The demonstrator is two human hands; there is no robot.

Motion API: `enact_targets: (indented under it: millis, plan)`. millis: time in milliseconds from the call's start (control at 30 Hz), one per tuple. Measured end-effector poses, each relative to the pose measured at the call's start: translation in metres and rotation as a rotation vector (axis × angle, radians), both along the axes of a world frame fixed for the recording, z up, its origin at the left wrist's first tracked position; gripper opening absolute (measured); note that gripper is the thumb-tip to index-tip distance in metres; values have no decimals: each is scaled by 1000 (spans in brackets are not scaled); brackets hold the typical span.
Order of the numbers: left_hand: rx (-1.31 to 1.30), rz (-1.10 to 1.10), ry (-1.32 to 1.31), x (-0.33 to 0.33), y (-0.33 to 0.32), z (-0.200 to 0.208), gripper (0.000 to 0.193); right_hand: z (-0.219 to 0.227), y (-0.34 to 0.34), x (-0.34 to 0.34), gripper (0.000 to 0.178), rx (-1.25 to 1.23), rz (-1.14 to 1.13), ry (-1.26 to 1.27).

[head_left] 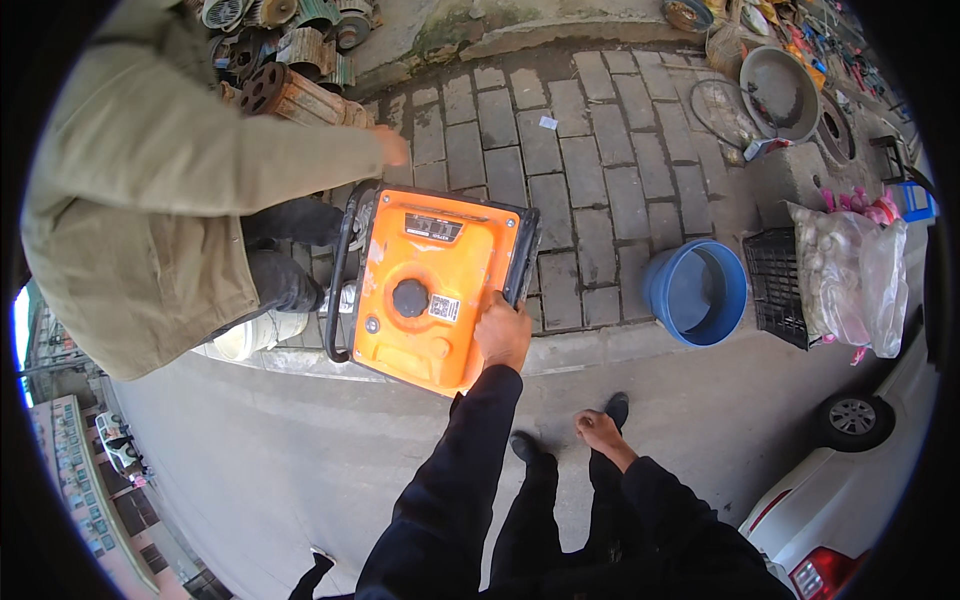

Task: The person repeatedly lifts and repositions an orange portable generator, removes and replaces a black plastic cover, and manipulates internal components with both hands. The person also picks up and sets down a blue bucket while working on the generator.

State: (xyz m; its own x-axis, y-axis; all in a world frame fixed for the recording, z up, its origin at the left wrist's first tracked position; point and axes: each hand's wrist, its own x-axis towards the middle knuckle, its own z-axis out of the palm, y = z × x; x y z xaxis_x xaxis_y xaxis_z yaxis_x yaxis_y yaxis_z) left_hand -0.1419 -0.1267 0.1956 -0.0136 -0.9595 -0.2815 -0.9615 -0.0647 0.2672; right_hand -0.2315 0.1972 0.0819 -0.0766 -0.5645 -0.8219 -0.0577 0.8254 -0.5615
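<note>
An orange portable generator with a black cap on top and black tube bars along its sides stands on the paving, left of the middle. My left hand is closed on the generator's right-hand side, around its black frame bar; its fingertips are partly hidden. Away from the generator, my right hand hangs in front of my legs with its fingers curled, and no object shows in it. At the left a person in a khaki jacket leans close to the generator. That person's hand is held beyond its far left corner.
To the right stand a blue bucket and a black crate beside clear bags of pale goods. Old motor parts lie at the far left. A kerb edge crosses the ground. A white car is at lower right.
</note>
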Motion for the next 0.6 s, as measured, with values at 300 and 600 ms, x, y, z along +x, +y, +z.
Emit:
enact_targets:
  millis: [300,600]
  plan:
    - [-113,-36,35,-3,2,8,37,-28,-54,2,21,-247,49,84]
    - [-295,-284,217,17,9,9,56,-85,-94,56,21,-538,117,255]
